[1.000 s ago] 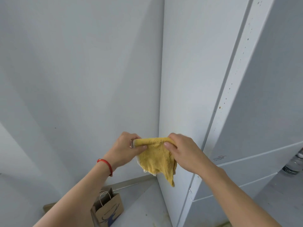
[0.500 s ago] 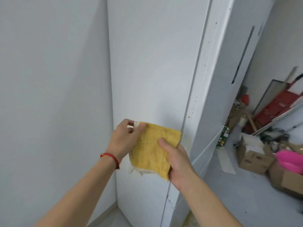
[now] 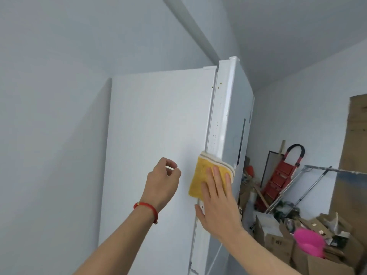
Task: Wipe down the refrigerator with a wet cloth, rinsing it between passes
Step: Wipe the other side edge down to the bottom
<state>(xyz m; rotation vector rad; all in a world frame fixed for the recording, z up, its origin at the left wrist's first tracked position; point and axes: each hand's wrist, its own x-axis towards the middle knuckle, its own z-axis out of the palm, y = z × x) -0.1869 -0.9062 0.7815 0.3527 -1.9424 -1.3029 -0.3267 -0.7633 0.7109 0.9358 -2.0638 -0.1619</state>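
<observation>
A tall white refrigerator (image 3: 158,135) fills the middle of the view, its side panel facing me and its door edge dotted with brown specks. A folded yellow cloth (image 3: 200,175) lies flat against the front edge of that side panel, wrapping slightly onto the door edge. My right hand (image 3: 216,203) presses the cloth to the fridge with straight fingers. My left hand (image 3: 161,181), a red string bracelet on its wrist, hovers just left of the cloth with loosely curled fingers and holds nothing.
A white wall (image 3: 49,135) stands close on the left of the fridge. At the right, on the floor, are cardboard boxes (image 3: 278,241), a pink basin (image 3: 309,243), a red step ladder (image 3: 282,175) and metal poles (image 3: 309,187).
My left hand has let go of the cloth. My right hand has raised it and flattened it against the fridge's side edge. My view has tilted upward.
</observation>
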